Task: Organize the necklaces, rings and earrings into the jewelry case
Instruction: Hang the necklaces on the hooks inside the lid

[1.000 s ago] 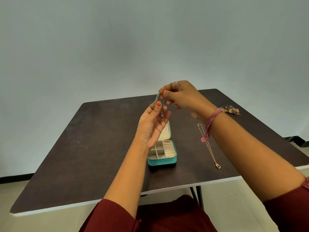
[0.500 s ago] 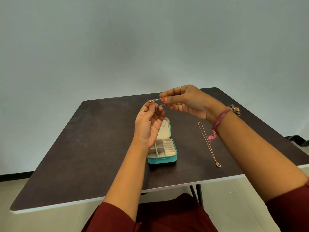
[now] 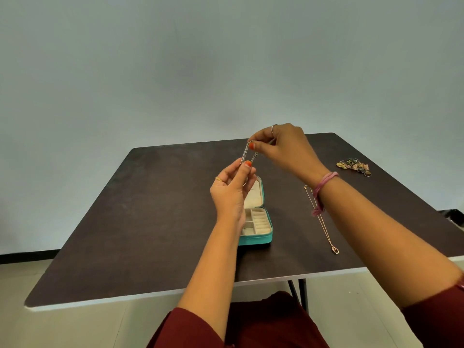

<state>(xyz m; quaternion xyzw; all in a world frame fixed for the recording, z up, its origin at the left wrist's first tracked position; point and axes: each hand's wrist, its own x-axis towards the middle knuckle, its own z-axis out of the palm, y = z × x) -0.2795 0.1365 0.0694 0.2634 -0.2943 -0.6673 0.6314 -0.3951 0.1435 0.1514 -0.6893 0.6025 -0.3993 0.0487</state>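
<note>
Hands, two, raised above the table [image 3: 140,222] and meeting over a silver chain [image 3: 244,153].

Right hand [image 3: 283,149]: thumb and forefinger pinch the top of the chain, which is doubled into a short loop; ring on one finger; pink band [image 3: 324,182] round the wrist.

Left hand [image 3: 232,189]: just below and left of the right, palm turned toward the wearer, thumb and fingertips pinching the lower end of the same chain; gold ring on one finger.

Case [image 3: 258,222]: teal, lid open and upright, pale lining, small compartments showing; stands on the table directly under the left hand, partly hidden by that wrist.

Gold necklace [image 3: 324,229]: lies stretched out on the table beneath the right forearm, right of the case and apart from it, pendant at the near end.

Heap of rings and earrings [image 3: 354,165]: right of the right wrist, near the far right edge of the table; single pieces too small to tell apart.
</note>
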